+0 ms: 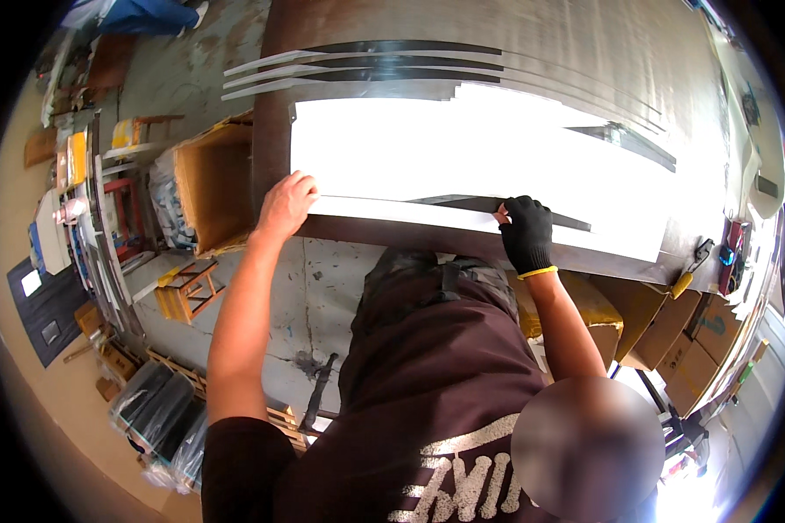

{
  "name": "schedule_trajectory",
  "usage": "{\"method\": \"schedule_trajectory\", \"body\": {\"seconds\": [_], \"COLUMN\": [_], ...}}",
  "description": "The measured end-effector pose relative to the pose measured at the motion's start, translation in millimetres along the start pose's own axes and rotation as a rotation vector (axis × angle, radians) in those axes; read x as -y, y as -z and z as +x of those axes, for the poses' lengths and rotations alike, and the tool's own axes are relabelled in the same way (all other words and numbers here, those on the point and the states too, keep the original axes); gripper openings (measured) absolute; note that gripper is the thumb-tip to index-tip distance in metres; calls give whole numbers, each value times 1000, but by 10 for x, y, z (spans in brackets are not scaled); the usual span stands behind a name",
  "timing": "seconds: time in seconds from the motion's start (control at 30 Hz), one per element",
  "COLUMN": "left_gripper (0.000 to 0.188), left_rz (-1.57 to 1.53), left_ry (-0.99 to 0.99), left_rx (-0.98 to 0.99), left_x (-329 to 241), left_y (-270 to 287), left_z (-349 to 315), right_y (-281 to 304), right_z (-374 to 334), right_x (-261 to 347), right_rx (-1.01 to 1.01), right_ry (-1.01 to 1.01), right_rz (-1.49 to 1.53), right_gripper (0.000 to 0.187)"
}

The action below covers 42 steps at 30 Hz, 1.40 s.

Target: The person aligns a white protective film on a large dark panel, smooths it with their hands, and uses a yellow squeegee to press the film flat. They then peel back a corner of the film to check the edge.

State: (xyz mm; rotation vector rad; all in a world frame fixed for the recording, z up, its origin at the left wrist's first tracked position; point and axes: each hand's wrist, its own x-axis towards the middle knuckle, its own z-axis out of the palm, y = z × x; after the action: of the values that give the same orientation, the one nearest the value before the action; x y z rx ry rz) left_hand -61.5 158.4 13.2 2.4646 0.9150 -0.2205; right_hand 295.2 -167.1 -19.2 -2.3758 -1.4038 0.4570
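Observation:
A large white sheet (384,148), overexposed by bright light, lies across the dark table. Along its near edge runs a long narrow white strip (401,211). My bare left hand (290,207) is closed on the strip's left end, at the sheet's near left corner. Farther right, my right hand (526,234), in a black glove with a yellow cuff, pinches the strip, its thumb tip showing at the edge. A thin black strip (462,201) lies on the sheet beside the white one and passes behind the gloved fingers. Glare hides the sheet's surface detail.
Several black-and-white strips (392,63) lie side by side on the table's far part (567,35). An open cardboard box (214,183) stands at the table's left end. A yellow-handled tool (682,283) lies near the right corner. Below are a wooden stool (187,292) and more cartons (693,349).

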Motion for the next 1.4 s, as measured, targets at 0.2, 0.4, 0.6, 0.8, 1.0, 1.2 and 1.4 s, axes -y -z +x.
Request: {"method": "schedule_trajectory", "body": {"seconds": [0.2,0.4,0.6,0.8,1.0,1.2,1.4], "left_gripper": [11,11,54,51,53,51,54], "left_rz": [108,70,152,199,217,216,211], "left_ry": [156,177,72,125,120,127,131], "left_rx": [76,-326,-361,-355,-349,-341,-355], "left_x": [404,232,-485,-567,-552,-553,-539], "left_y": [223,-201,-793,-915,-913,-908,-917], "left_z": [-156,-426,-659,-678,-654,-651,-653], "right_y": [-10,6,37,24,21,49,47], "right_z": [4,8,-2,-2,-5,-5,-6], "right_x": [-2,29,42,26,17,38,33], "right_rx": [-24,-26,-31,-4,2,11,30], "right_ry": [23,17,5,-6,-3,-11,-30], "right_rz": [-11,-10,9,4,2,11,3], "right_gripper": [12,12,12,13,13,13,12]}}
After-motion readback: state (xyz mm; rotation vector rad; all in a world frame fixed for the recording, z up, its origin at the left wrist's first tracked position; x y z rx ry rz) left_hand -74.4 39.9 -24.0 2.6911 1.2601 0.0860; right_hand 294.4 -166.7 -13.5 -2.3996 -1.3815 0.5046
